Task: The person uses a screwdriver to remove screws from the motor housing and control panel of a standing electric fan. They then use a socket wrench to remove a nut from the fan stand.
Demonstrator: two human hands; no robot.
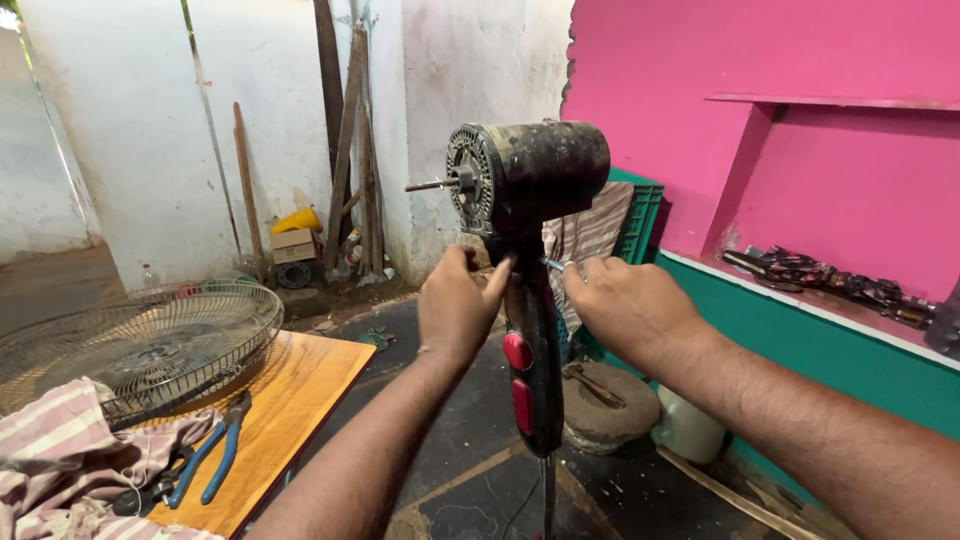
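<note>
Room: white wall (150,120) behind, pink wall (700,90) to the person's right, with a shelf ledge (830,290) holding dark tools, too small to tell apart.

Wooden table (300,385) at the person's left. On it lie a wire fan guard (150,345), dished and flat, a striped cloth (60,450), and blue-handled pliers (215,455). All are well apart from the hands.

Fan motor (525,175): dark, grimy cylinder, long axis level, bare shaft (432,185) pointing to the person's left. It sits on an upright stand column (535,350) with two red buttons (518,352). The column's long axis is vertical and it runs down out of view.

Left hand (458,305): closed around the neck of the column just under the motor, thumb side toward the column, steadying it. Grip is narrow and in contact.

Right hand (625,300): fingers pinched on a thin tool (552,264) with a bluish tip, probably a small screwdriver, though most of it is hidden in the fist. Its axis is near level. The tip points to the person's left and meets the column neck just beside the left fingertips.

Key relation: the work point lies between the two hands, directly below the motor. The tool comes in from the right, square to the column. Both hands are about equally near, and the left is the one touching the column.
</note>
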